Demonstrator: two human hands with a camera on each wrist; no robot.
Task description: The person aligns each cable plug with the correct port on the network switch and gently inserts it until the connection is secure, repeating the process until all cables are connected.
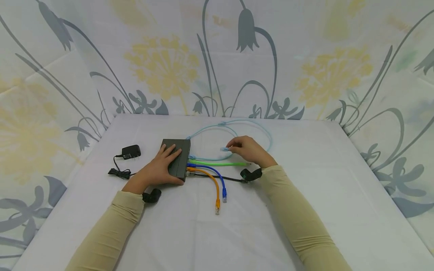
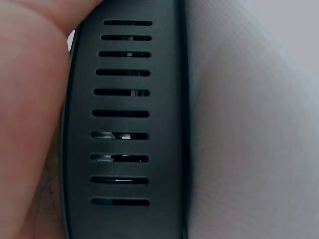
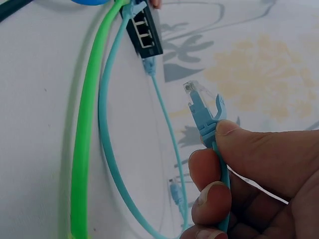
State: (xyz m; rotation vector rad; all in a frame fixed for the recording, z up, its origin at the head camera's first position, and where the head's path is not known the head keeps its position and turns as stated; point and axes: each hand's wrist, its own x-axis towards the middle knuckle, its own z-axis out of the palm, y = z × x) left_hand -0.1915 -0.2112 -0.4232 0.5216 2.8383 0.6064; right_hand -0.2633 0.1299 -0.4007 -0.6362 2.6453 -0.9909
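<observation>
A dark grey network switch [image 1: 179, 165] lies flat on the white-covered table, left of centre. My left hand [image 1: 156, 167] rests on its top with straight, spread fingers, the thumb along the near edge. In the left wrist view the slotted side of the switch [image 2: 122, 119] fills the middle. My right hand [image 1: 249, 149] pinches the light blue network cable's plug [image 3: 202, 117] between thumb and fingers, its clear tip pointing away from the hand. That cable [image 3: 112, 164] curves back to the switch. Bare ports [image 3: 143, 32] show on the switch's side.
Green [image 1: 220, 163], blue [image 1: 218, 175], orange [image 1: 213, 180] and black [image 1: 217, 177] cables run rightward from the switch. A second light blue cable [image 1: 264, 131] loops behind, its loose plug [image 3: 175, 191] on the table. A black power adapter [image 1: 130, 151] with bundled cord [image 1: 119, 173] lies left.
</observation>
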